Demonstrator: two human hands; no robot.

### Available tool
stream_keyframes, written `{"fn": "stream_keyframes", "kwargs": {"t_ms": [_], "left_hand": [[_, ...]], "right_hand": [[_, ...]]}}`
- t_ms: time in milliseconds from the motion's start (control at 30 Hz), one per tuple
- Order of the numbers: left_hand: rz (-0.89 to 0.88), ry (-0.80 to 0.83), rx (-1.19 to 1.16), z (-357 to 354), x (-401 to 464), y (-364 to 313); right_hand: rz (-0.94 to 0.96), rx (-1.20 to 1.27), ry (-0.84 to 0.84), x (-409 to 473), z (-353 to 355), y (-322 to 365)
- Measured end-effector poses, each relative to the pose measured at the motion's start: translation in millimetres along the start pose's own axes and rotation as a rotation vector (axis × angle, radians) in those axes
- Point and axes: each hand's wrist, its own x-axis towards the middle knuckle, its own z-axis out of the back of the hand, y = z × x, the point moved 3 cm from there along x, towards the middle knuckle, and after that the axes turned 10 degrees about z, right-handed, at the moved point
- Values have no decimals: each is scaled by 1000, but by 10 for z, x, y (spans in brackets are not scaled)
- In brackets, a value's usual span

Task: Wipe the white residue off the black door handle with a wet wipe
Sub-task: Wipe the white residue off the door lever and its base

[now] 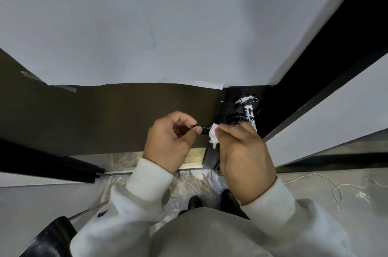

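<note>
The black door handle (204,129) juts out from a dark door edge, its lever running left. White residue coats its round base (246,100) and neck. My left hand (170,141) pinches the free end of the lever between thumb and fingers. My right hand (243,151) presses a small crumpled white wet wipe (213,136) against the lever, just right of my left fingers. Part of the lever is hidden under my right hand.
A brown door panel (94,114) partly covered with white paper (147,25) fills the view ahead. Plastic sheeting (189,181) covers the floor by my dark shoes. A white cord (336,187) lies on the grey floor at right. A black chair edge (52,235) sits lower left.
</note>
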Motion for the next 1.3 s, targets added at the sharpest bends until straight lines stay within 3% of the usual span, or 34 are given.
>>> {"fn": "stream_keyframes", "kwargs": {"t_ms": [367, 500, 767, 1100, 1300], "left_hand": [[-6, -123, 76, 84, -78, -74], [8, -133, 81, 73, -116, -65], [32, -149, 81, 50, -121, -47], [12, -132, 56, 83, -127, -59], [46, -60, -33, 90, -118, 13]], "right_hand": [[-2, -45, 63, 180, 25, 86], [-55, -153, 205, 230, 64, 156], [-60, -304, 287, 251, 20, 257], [59, -164, 57, 128, -53, 179], [29, -163, 180, 181, -68, 225]]}}
